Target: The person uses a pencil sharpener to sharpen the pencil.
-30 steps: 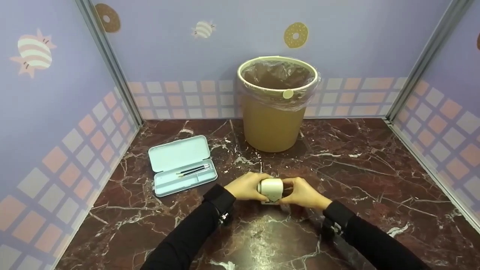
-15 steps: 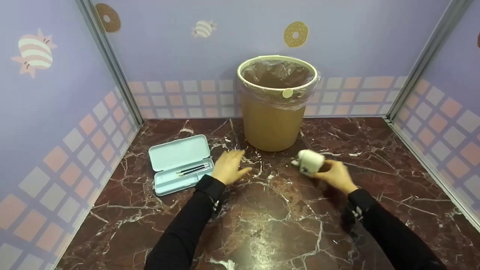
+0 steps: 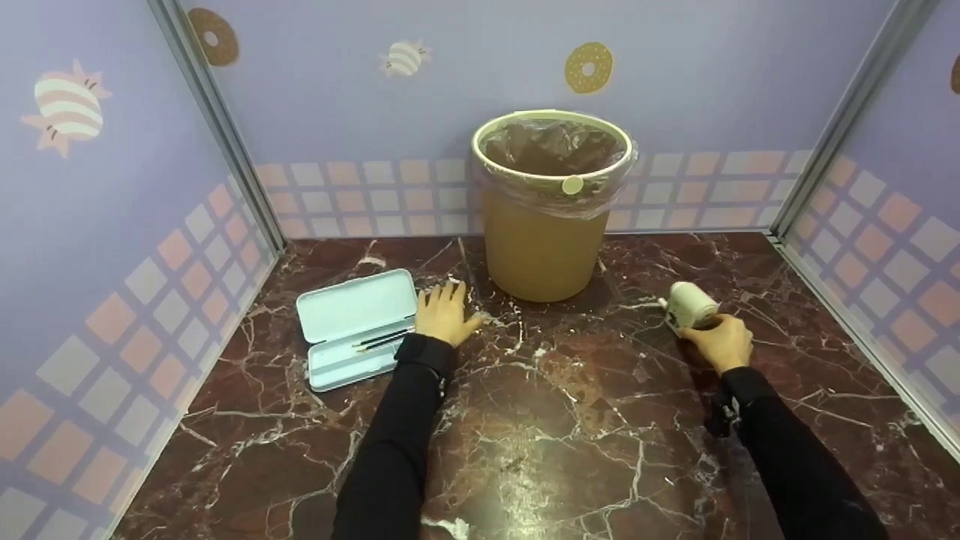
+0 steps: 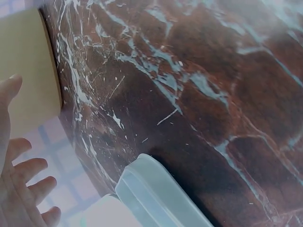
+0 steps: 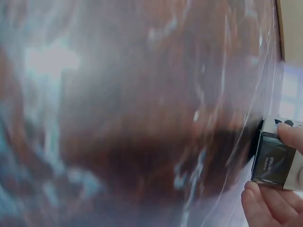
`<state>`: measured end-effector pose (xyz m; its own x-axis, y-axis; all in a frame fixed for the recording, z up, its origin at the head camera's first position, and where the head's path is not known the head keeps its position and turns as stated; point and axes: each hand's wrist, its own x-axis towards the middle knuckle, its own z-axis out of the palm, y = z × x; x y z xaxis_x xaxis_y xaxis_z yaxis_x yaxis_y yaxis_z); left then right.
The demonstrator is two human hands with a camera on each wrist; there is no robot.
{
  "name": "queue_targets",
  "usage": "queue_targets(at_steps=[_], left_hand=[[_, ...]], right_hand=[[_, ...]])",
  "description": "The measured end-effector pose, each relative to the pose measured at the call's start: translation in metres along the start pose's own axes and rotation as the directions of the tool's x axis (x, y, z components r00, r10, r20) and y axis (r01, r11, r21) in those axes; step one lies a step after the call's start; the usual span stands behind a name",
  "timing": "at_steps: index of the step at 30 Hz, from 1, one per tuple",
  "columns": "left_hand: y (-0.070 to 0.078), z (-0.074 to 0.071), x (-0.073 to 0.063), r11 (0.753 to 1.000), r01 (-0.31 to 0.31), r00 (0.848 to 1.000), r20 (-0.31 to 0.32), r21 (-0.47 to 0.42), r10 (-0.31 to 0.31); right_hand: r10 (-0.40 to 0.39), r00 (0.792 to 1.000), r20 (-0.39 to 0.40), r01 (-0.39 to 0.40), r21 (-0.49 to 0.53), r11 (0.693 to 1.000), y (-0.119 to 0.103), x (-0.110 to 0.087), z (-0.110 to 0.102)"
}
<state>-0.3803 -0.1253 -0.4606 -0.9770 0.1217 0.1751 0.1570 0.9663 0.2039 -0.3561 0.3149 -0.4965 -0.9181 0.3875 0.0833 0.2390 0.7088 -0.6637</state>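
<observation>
My right hand (image 3: 724, 341) grips a white desktop pencil sharpener (image 3: 688, 304) with a small crank at the right of the table. In the right wrist view, my thumb and fingers hold the sharpener's sides, and its dark see-through drawer (image 5: 274, 161) faces the camera. Whether its base touches the tabletop I cannot tell. My left hand (image 3: 444, 315) has its fingers spread, right beside an opened light-blue pencil case (image 3: 356, 304), and holds nothing. It hides the case's right end. Dark pencils (image 3: 382, 339) lie in the case's tray. The left wrist view shows the case's corner (image 4: 147, 175) below the hand.
A tan wastebasket (image 3: 544, 255) lined with a clear bag stands at the back centre. The dark red marble tabletop (image 3: 540, 435) is bounded by patterned wall panels (image 3: 375, 187) at the back and both sides.
Both hands were on the sharpener at the centre. The left hand let go and moved left to the pencil case, while the right hand carried the sharpener to the right and farther back.
</observation>
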Motion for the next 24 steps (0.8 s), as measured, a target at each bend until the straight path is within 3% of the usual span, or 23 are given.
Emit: queue_targets(at_steps=[9,24], left_hand=[[0.0,-0.007,0.01,0.997,0.07,0.99,0.123,0.032,-0.073],[0.003,-0.009,0.015,0.997,0.069,0.985,0.154,0.037,-0.074]], right_hand=[[0.094,0.993,-0.074,-0.093,0.014,0.996,0.009,0.002,-0.009],[0.137,0.985,-0.102,-0.137,0.003,0.991,0.011,0.006,-0.01]])
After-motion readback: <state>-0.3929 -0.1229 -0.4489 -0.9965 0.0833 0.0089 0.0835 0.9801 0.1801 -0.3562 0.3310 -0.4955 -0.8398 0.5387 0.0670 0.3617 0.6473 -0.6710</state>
